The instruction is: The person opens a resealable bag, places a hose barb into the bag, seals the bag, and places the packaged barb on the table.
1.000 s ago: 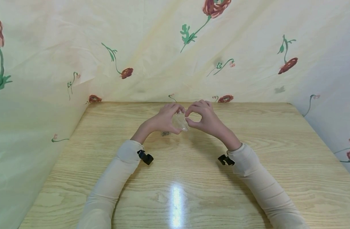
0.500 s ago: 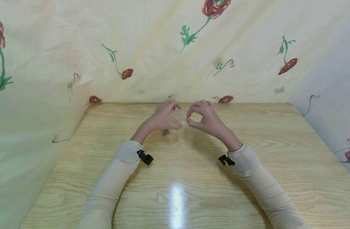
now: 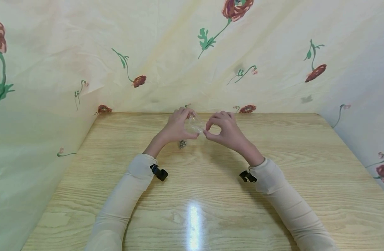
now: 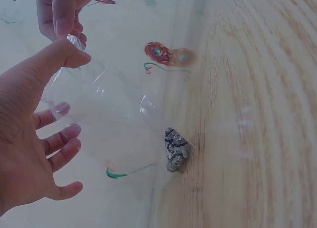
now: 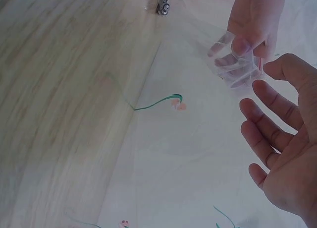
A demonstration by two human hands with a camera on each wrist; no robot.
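Note:
A clear plastic zip bag (image 3: 195, 122) spans the gap between both hands above the far part of the table. My left hand (image 3: 177, 127) holds it, thumb on the near side and fingers spread behind the film. With thumb and index finger, my right hand (image 3: 223, 128) pinches the bag's edge; its other fingers are loosely bent in the right wrist view. A red strip (image 5: 261, 64) runs along that edge beside the right thumb. Small shiny metal parts (image 4: 177, 149) lie bunched in a corner of the bag, below the left hand, some with dark bands.
The wood-grain table (image 3: 192, 181) stretches toward the person. Behind it and at the sides hangs a pale curtain (image 3: 167, 52) printed with red flowers. A black strap piece (image 3: 159, 172) sits on the left cuff, another black piece (image 3: 248, 176) on the right.
My left hand has shifted slightly up and left, with the bag tilting along. The metal parts below it show more fully now. The right hand has hardly moved.

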